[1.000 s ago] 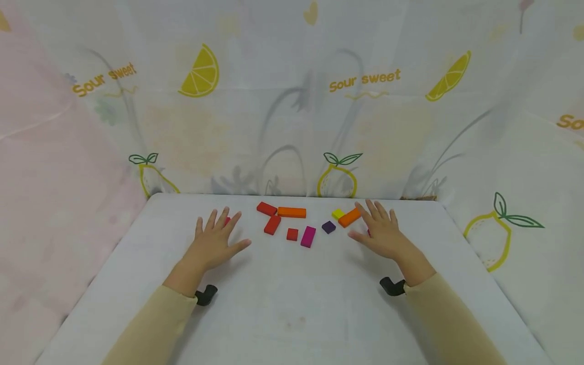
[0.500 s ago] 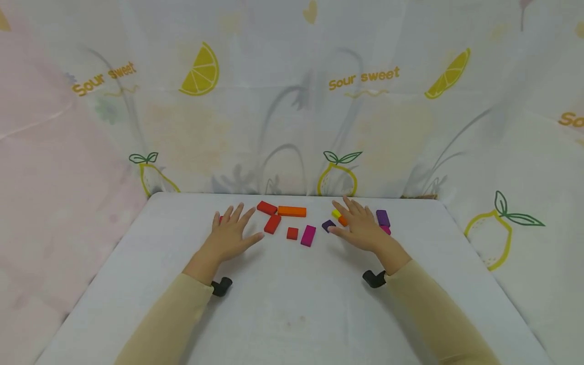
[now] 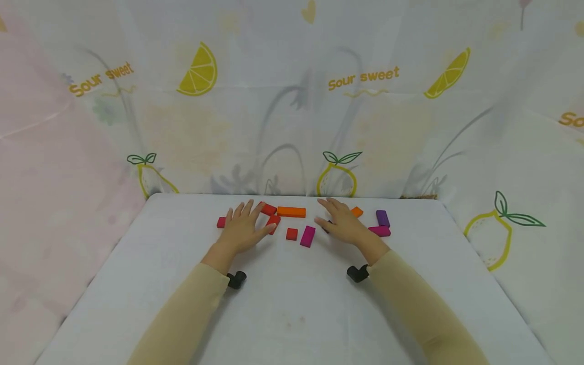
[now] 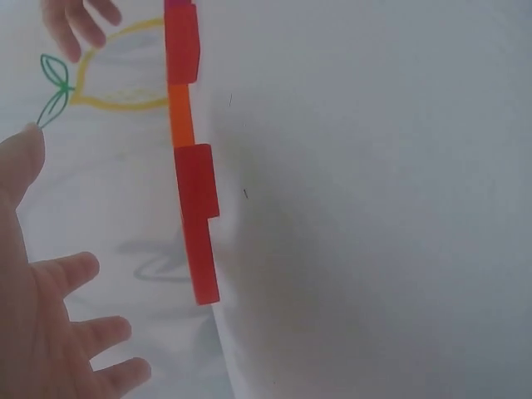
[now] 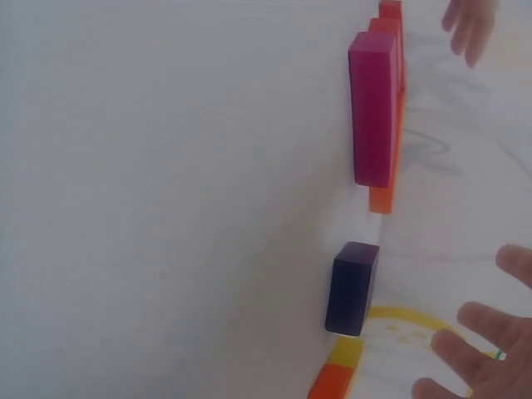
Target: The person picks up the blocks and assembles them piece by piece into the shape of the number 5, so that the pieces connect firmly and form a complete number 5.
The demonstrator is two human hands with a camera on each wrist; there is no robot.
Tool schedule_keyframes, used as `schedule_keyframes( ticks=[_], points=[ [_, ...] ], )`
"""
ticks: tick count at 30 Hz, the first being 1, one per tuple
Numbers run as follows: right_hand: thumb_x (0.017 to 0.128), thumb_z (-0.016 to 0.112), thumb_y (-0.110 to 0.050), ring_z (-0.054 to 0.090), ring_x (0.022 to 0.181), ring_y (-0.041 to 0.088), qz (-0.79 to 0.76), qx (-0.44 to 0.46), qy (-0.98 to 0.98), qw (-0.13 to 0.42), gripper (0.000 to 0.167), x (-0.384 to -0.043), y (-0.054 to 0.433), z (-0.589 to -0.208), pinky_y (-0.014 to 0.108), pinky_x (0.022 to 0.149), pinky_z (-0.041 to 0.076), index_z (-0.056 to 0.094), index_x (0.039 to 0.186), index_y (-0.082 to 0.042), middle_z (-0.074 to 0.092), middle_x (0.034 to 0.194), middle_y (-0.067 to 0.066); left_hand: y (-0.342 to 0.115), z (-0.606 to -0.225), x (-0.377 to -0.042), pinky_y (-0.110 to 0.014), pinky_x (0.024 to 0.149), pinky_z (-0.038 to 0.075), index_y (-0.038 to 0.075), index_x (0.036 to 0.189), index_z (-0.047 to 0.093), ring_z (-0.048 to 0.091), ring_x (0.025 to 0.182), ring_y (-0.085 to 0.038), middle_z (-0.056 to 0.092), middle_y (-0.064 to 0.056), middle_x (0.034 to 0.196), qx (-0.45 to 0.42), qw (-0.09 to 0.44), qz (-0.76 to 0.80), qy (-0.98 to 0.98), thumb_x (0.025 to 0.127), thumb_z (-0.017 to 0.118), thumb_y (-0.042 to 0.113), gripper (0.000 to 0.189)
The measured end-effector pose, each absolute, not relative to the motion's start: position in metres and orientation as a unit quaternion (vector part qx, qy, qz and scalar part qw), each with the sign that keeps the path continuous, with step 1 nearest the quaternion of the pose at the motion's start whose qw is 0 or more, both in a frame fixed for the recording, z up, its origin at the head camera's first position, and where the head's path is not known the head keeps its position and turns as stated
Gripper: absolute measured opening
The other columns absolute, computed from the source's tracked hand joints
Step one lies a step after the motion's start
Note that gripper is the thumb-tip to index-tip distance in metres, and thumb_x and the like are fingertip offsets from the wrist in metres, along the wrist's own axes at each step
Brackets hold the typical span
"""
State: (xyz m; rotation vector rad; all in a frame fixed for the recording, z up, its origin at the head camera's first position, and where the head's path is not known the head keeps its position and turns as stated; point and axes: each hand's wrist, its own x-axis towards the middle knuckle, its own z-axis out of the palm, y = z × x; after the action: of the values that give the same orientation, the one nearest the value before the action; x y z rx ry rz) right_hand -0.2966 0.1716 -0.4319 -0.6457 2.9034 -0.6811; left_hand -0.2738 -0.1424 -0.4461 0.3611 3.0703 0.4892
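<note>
Reaching is suggested, left hand (image 3: 240, 232) and right hand (image 3: 343, 224) empty, fingers spread; the mid-frame magenta rectangular block (image 3: 307, 236) might be pinched.

Between the sleeves (image 3: 182, 312) the table (image 3: 294, 294) is passable; blocks (image 3: 307, 236) obstruct beyond.

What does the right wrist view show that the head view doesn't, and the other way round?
Only the right wrist view: a small yellow block.

Only the head view: a purple rectangular block, the magenta rectangular block just nearer the person, and beige fabric sleeves.

Both: a dark purple block, partly covered in the head view; the central magenta block; the left hand and right hand.
</note>
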Motion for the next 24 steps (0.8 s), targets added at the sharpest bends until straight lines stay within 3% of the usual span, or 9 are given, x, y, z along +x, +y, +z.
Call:
schedule_keyframes(
  ticks=[7,16,24],
  points=[
    [0.103,0.050,-0.047,0.028,0.145,0.037,-0.261,-0.214,0.941,0.027,0.062,-0.312,0.159,-0.433,0.058,0.116,0.024,0.037,0.155,-0.016,0.031,0.159,0.015,-0.134,-0.447,-0.284,-0.066,0.114,0.020,0.016,0.159,0.028,0.024,0.144,-0.045,0.026,-0.023,0.160,0.088,-0.002,0.173,0.981,0.094,0.048,0.067,0.085],
    [0.103,0.053,-0.042,0.039,0.140,0.033,-0.267,-0.211,0.940,0.021,0.053,-0.331,0.141,-0.437,0.050,0.116,0.029,0.050,0.147,-0.012,0.045,0.150,0.015,-0.129,-0.446,-0.297,-0.064,0.112,0.025,0.012,0.158,0.029,0.034,0.136,-0.044,0.037,-0.024,0.151,0.061,0.008,0.190,0.980,0.097,0.048,0.062,0.081],
    [0.101,0.060,-0.036,0.056,0.119,0.031,-0.263,-0.196,0.944,0.031,0.047,-0.341,0.132,-0.443,0.045,0.104,0.045,0.057,0.141,-0.011,0.050,0.142,0.015,-0.123,-0.447,-0.308,-0.060,0.109,0.032,0.010,0.156,0.033,0.039,0.129,-0.042,0.043,-0.026,0.143,0.031,0.012,0.189,0.981,0.098,0.049,0.058,0.077]
  ],
)
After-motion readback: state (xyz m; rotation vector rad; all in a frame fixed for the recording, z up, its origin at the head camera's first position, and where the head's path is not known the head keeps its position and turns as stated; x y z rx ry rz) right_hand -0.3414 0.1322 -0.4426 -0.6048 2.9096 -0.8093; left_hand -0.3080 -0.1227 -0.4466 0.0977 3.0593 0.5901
